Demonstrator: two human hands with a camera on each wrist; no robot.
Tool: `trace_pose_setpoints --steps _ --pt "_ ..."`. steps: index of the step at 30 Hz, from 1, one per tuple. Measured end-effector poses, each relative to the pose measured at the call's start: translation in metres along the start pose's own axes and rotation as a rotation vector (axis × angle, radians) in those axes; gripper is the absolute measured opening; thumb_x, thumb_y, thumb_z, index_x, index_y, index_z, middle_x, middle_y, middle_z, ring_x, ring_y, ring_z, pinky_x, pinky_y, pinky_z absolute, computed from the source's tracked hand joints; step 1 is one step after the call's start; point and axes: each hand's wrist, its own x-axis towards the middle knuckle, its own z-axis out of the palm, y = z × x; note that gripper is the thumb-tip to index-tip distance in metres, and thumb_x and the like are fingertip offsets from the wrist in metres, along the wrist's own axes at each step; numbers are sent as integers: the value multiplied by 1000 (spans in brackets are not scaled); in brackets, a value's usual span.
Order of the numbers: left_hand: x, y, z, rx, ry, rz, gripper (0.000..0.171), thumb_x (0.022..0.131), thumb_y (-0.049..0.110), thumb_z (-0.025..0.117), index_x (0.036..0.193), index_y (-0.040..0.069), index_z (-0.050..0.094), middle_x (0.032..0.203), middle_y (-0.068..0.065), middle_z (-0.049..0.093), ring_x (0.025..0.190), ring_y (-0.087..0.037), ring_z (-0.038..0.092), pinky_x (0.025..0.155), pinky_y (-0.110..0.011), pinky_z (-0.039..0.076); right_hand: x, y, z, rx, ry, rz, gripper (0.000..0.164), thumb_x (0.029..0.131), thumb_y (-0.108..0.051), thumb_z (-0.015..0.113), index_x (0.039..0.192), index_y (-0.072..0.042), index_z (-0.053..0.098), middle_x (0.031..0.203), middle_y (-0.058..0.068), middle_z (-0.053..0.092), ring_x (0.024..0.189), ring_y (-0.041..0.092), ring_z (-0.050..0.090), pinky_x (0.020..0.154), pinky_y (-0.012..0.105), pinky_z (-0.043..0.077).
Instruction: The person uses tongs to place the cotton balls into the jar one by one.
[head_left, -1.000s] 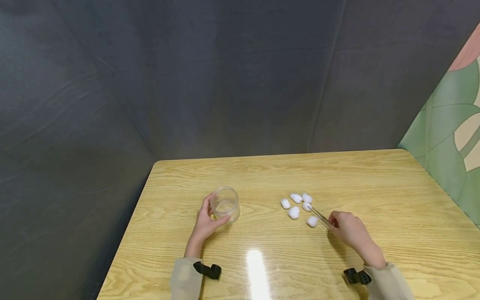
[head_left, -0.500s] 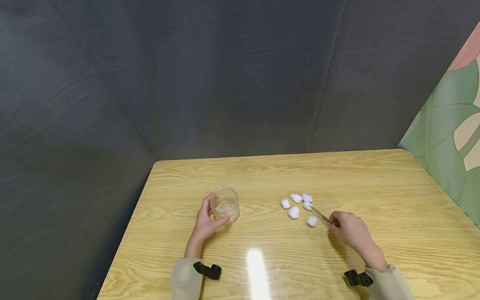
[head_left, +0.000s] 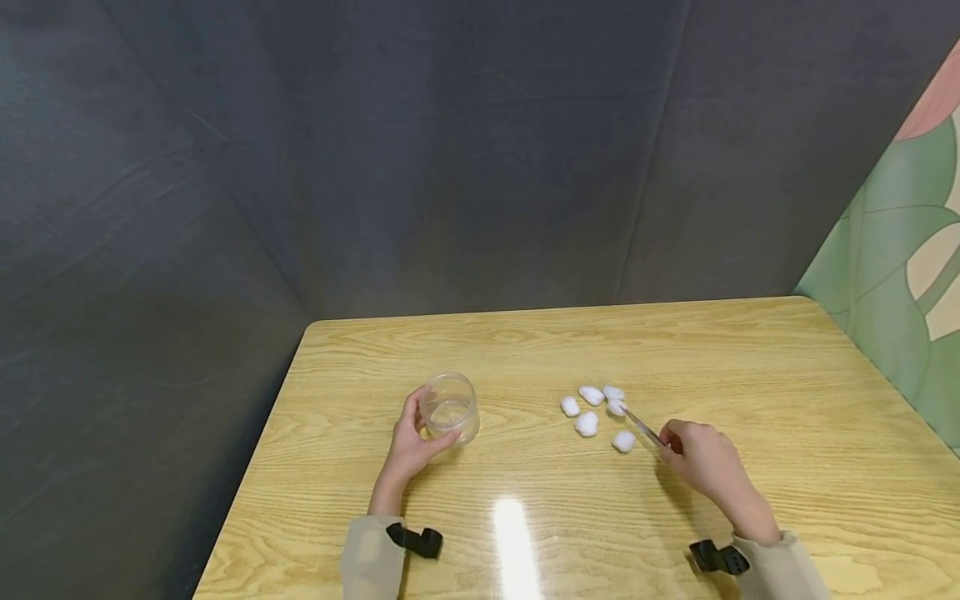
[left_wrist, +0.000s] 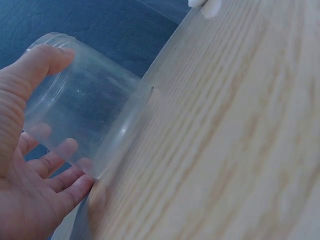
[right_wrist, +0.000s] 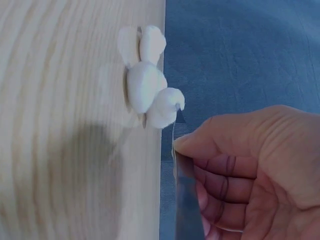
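Note:
My left hand holds a clear plastic jar, thumb on one side near the rim and fingers on the other. The jar's base meets the tabletop in the left wrist view, and nothing shows inside it. With my right hand I pinch metal tweezers between thumb and fingers. Their tips are at a white cotton ball, pressing into its side in the right wrist view. Whether that ball is clear of the table, I cannot tell. Other cotton balls lie close around it.
The wooden table has a bright light reflection near its front. A dark cloth hangs behind and to the left. A patterned wall panel stands at the right. Black wrist cameras are strapped over both sleeves.
The tweezers' tips have come together on the cotton ball and shifted it slightly away from me, toward the ball behind it. The left hand and jar have stayed put.

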Motion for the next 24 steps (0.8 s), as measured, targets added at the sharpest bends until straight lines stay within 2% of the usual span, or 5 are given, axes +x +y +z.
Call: trace_pose_setpoints --steps 24 --pt "0 3 0 3 1 -16 80 74 1 76 141 0 32 139 -27 38 126 -43 37 103 -54 29 6 -15 -12 -8 67 -43 13 73 2 69 74 -7 60 58 -4 43 49 9 35 44 26 30"
